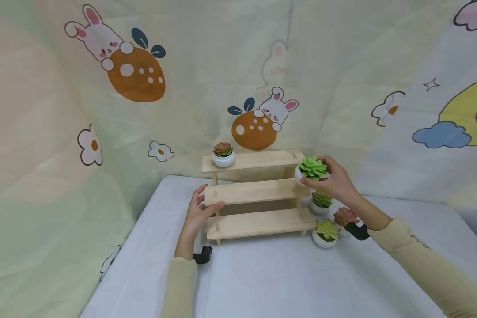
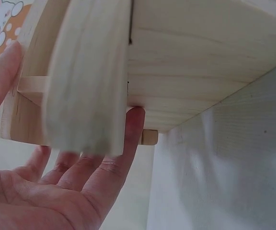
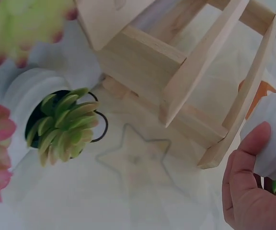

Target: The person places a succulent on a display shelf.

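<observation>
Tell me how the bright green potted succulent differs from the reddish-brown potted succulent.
Color: the bright green potted succulent is vivid green, while the reddish-brown potted succulent mixes reddish-brown leaves with greener ones.
Support: the bright green one is held in the right grip, whereas the reddish-brown one stands on the wooden top tier.
Both are rosette-shaped plants in white pots.
</observation>
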{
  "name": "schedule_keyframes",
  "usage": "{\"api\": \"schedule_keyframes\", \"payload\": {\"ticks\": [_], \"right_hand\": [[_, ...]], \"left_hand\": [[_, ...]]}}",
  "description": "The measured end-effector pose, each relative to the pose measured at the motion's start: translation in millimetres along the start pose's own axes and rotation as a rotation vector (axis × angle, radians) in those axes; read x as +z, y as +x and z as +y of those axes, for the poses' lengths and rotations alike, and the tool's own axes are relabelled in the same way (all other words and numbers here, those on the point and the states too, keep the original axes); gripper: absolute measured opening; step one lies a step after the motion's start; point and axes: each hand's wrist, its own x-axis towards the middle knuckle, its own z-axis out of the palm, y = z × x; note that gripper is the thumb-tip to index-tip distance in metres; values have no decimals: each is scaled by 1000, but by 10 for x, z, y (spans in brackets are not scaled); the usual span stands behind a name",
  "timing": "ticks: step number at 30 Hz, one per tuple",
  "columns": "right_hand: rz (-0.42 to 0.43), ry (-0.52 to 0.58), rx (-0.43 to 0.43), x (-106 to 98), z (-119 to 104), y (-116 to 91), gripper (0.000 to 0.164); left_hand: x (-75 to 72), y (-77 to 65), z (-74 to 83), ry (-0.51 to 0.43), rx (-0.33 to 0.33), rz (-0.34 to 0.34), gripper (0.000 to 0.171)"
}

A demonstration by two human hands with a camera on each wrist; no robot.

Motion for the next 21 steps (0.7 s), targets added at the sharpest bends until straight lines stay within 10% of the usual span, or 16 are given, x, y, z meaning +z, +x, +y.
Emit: {"api": "schedule_keyframes", "payload": {"ticks": [21], "right_hand": [[73, 112, -42, 228, -129, 479, 67]], "left_hand": [[22, -22, -4, -16, 20, 15, 86]]}}
